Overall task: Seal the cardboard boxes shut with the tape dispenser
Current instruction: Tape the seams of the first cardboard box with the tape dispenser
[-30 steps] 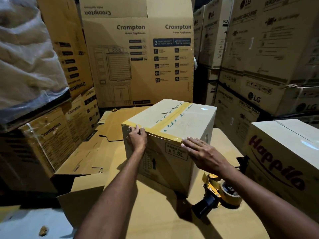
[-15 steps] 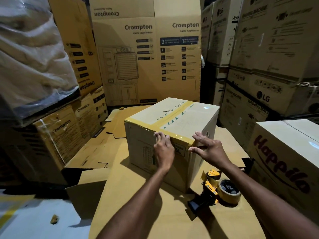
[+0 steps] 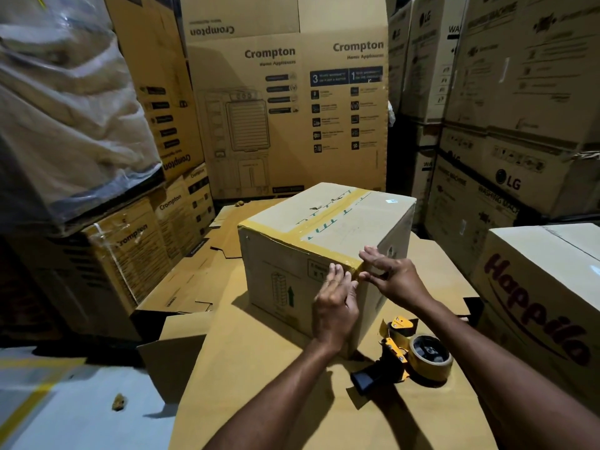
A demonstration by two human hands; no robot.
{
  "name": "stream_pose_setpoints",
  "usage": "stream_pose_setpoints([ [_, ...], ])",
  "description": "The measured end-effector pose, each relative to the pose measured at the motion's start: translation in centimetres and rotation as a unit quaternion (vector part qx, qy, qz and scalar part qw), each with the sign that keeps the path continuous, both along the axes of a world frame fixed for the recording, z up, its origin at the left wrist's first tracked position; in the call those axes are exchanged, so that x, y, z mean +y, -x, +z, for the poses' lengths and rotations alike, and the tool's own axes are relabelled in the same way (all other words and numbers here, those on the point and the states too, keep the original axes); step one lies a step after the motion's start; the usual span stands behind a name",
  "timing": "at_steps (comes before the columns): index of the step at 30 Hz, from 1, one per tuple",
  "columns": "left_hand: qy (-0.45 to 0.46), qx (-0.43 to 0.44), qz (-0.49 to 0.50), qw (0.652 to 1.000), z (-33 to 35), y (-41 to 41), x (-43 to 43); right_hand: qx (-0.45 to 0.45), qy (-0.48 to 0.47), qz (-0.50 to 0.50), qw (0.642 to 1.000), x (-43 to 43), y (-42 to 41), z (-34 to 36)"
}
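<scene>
Grips spread flat, our left hand [image 3: 334,306] and right hand [image 3: 397,280] press tape [image 3: 302,243] onto the box [image 3: 272,274]. Air trapped between them could wrinkle it.

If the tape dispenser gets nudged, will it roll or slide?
Probably slides, not rolls: the tape dispenser lies on its side, roll hub upward, on the flat cardboard sheet. Its frame looks rigid, so it should lift stiffly by the handle, likely heavier at the roll.
</scene>
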State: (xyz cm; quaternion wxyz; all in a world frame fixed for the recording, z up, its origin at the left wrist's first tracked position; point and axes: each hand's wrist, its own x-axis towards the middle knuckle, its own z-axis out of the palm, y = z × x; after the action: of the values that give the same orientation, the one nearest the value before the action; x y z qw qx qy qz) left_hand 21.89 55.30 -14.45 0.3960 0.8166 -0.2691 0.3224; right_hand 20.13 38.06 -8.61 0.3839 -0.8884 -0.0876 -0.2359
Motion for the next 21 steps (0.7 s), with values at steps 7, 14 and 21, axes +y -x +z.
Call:
stream_pose_setpoints([
  [7, -0.009, -0.071, 0.049, 0.996, 2.4, -0.7, -0.4, -0.019, 0.063, -0.032, 0.997, 0.0, -0.5, -0.8],
  [14, -0.083, -0.169, 0.042, 0.981, 3.0, -2.8, 2.1, 0.148, -0.008, -0.194, 0.970, 1.1, -1.9, -0.3],
  [21, -0.057, -0.111, 0.147, 0.981, 1.7, -6.2, 12.9, 0.168, 0.058, -0.021, 0.984, 4.5, -4.7, -0.4],
])
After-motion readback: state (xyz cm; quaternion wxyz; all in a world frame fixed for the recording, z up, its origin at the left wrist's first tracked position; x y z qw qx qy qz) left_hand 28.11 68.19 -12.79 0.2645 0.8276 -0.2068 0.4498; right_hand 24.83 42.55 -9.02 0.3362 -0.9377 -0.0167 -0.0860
